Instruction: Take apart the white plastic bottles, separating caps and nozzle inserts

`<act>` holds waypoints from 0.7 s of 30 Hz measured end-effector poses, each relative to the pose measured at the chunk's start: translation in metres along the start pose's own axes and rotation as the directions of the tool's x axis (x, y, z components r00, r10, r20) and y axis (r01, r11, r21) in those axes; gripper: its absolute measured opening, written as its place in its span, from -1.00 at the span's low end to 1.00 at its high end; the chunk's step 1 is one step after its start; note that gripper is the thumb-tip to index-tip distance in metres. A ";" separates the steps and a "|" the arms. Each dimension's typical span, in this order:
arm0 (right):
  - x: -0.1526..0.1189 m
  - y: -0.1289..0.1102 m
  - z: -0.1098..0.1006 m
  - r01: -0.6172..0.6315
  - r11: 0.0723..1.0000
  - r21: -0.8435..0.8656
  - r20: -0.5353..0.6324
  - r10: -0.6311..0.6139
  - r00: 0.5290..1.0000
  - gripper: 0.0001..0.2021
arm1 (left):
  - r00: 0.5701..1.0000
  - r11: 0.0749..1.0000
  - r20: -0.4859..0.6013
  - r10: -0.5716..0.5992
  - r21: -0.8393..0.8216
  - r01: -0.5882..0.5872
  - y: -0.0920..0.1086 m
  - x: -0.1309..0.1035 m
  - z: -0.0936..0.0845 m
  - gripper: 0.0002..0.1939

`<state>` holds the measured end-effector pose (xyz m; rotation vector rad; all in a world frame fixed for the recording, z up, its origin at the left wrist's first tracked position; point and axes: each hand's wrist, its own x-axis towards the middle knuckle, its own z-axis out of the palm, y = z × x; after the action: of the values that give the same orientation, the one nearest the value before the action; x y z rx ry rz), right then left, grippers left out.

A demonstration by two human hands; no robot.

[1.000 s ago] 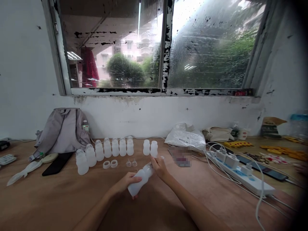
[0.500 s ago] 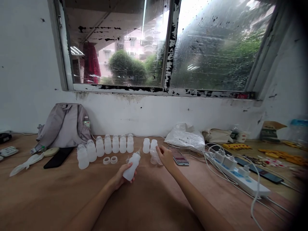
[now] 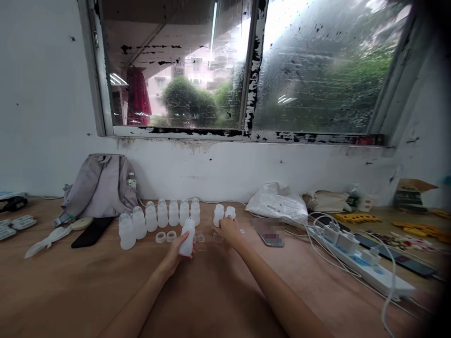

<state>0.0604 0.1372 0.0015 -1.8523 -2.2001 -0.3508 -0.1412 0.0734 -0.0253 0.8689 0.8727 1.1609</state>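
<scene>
My left hand (image 3: 176,253) is wrapped round a frosted white bottle (image 3: 187,236), which stands nearly upright just above the brown table cover. Over the clear small parts to the right, my right hand (image 3: 228,231) has its fingers bent together; what they hold, if anything, is hidden. Two white bottles without caps (image 3: 218,215) are just behind it. A row of several capped bottles (image 3: 162,214) runs along the left. Two white rings (image 3: 160,237) lie in front of that row, and a clear round part (image 3: 200,238) is between my hands.
A grey backpack (image 3: 102,188) and a black phone (image 3: 92,232) are at the left. Right of my hands lie another phone (image 3: 269,232), a clear plastic bag (image 3: 277,204) and a white power strip (image 3: 362,267) with trailing cables. Behind is a window wall.
The bottle in my left hand has turned more upright. My right hand has moved slightly left and down, in front of the uncapped bottles. The view has shifted a little.
</scene>
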 end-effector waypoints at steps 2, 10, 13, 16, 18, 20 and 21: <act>-0.003 0.000 0.005 -0.006 1.000 0.003 -0.006 0.006 1.000 -0.63 | 1.000 1.000 -0.005 0.015 -0.006 -0.015 -0.001 0.001 -0.001 -0.58; 0.002 0.015 -0.006 -0.067 0.980 0.190 0.139 0.041 0.989 -0.65 | 1.000 1.000 0.003 0.009 0.022 -0.009 0.000 -0.003 0.002 -0.59; 0.006 0.025 -0.014 -0.044 0.974 0.224 0.183 0.002 0.983 -0.79 | 1.000 1.000 0.001 0.001 0.030 -0.001 0.002 -0.006 0.004 -0.60; 0.006 0.030 -0.018 -0.039 0.971 0.235 0.191 -0.007 0.982 -0.84 | 1.000 0.999 0.002 -0.002 0.037 0.002 0.003 -0.007 0.005 -0.59; 0.005 0.030 -0.017 -0.041 0.970 0.238 0.187 -0.004 0.982 -0.84 | 1.000 0.999 0.003 -0.003 0.044 0.003 0.003 -0.007 0.005 -0.57; 0.004 0.029 -0.016 -0.044 0.971 0.236 0.181 0.001 0.984 -0.83 | 1.000 0.999 0.002 -0.008 0.048 0.007 0.003 -0.007 0.004 -0.56; 0.004 0.029 -0.016 -0.043 0.971 0.235 0.178 0.001 0.984 -0.82 | 1.000 0.999 0.000 -0.009 0.049 0.009 0.002 -0.007 0.004 -0.56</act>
<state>0.0883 0.1406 0.0183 -1.8345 -2.2167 0.0843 -0.1396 0.0667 -0.0205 0.9039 0.9071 1.1354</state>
